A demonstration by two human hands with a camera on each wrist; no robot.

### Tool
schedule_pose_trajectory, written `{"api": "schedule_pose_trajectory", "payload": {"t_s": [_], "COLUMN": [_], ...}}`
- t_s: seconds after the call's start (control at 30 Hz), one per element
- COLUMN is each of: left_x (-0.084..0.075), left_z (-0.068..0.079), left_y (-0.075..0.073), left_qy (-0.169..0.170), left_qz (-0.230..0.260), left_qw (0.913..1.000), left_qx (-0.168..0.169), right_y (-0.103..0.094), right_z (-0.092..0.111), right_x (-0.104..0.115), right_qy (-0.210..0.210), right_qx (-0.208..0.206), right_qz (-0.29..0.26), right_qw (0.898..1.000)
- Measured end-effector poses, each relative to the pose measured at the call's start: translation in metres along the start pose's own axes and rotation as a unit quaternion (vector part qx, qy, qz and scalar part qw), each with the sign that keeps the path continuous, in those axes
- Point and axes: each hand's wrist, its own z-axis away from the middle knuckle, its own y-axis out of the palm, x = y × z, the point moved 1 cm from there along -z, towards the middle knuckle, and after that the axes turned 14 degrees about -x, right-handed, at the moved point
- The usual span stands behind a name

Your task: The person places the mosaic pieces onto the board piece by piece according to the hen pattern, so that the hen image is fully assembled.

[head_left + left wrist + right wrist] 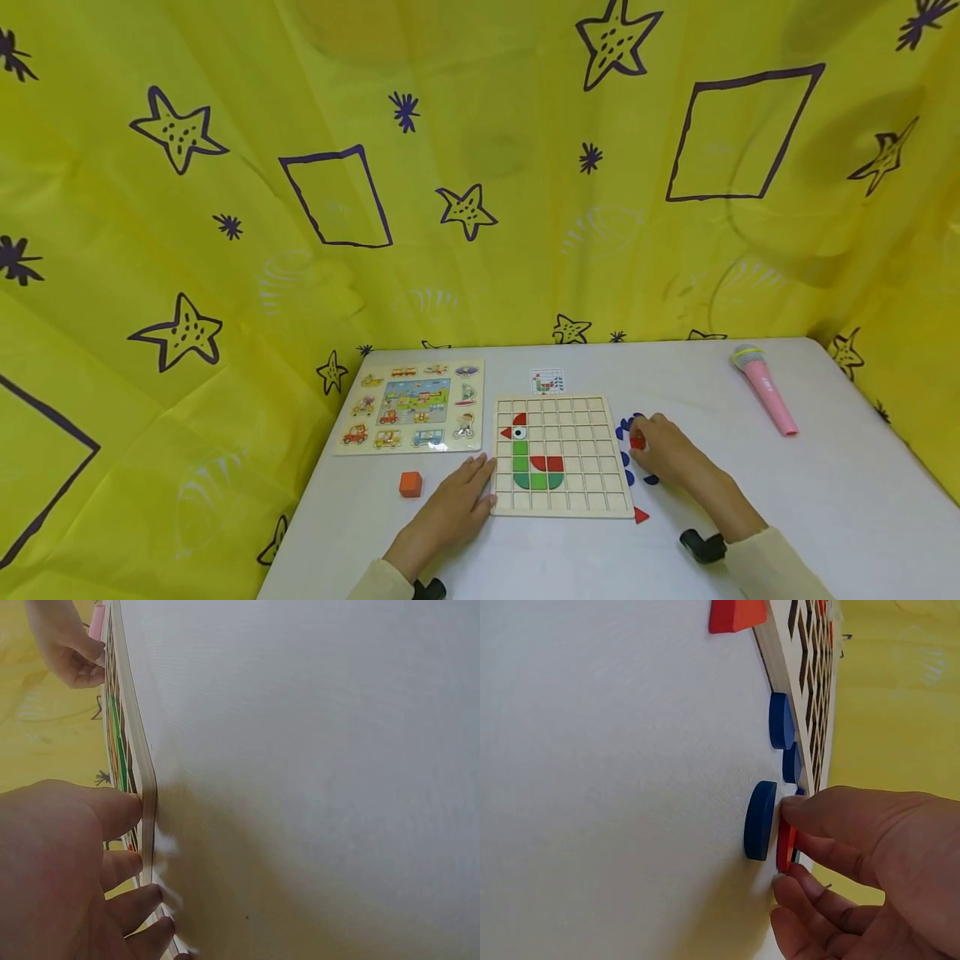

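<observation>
A wooden grid board (592, 504) lies flat on the table, with green and red pieces and an eye tile (519, 433) set in a bird shape. My left hand (453, 504) touches the board's left edge, fingers fairly straight. Just past the right edge, my right hand (671, 454) pinches a red piece (786, 844) between thumb and fingers; its full outline is hidden. Several blue rounded pieces (760, 821) lie around that hand, close to the board. A red triangle (641, 516) sits by the board's near right corner.
Behind the board lies a small pattern card (547, 382). A picture puzzle board (345, 446) is at the back left, with an orange cube (410, 484) in front of it. At the far right rests a pink microphone (772, 396). A yellow curtain (510, 275) hangs behind the table.
</observation>
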Motion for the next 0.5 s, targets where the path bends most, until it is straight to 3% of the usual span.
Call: {"api": "schedule_pose_trajectory", "payload": {"t_s": [0.5], "left_x": [-0.0011], "left_z": [0.001], "left_y": [-0.0017], "left_qy": [-0.011], "left_qz": [0.009], "left_qw": [0.9999], "left_qx": [0.004], "right_y": [-0.0039], "right_z": [0.0069], "right_x": [0.0056], "right_qy": [-0.006], "right_qx": [-0.02], "right_qz": [-0.027], "right_qw": [0.999]}}
